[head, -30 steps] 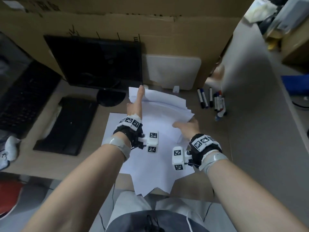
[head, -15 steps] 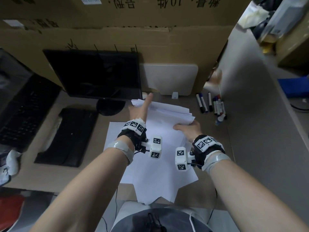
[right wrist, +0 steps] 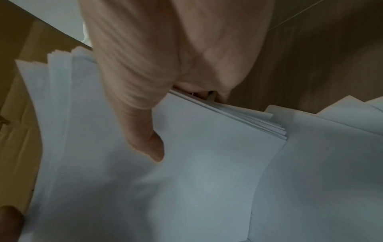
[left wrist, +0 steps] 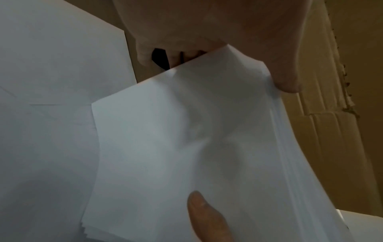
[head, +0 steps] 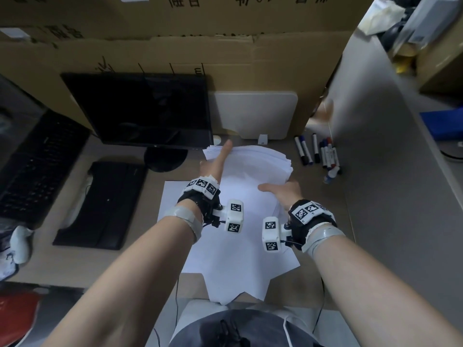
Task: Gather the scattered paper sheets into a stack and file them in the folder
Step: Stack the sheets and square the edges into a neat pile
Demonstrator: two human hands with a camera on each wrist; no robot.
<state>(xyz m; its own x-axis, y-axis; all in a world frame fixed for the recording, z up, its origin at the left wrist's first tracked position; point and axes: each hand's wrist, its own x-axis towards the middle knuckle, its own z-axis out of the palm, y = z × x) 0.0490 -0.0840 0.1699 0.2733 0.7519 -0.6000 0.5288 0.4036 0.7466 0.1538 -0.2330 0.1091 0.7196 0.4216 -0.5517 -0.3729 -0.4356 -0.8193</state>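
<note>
Squaring paper stack [head: 253, 169] | left hand [head: 215, 166] grips its far-left corner, right hand [head: 283, 194] pinches its right edge | loose sheets [head: 233, 266] lie below, nearer the body

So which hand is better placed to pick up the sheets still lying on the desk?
Probably the right hand: it grips the stack at its near corner, directly over the loose sheets. The left hand holds the far edge.
</note>
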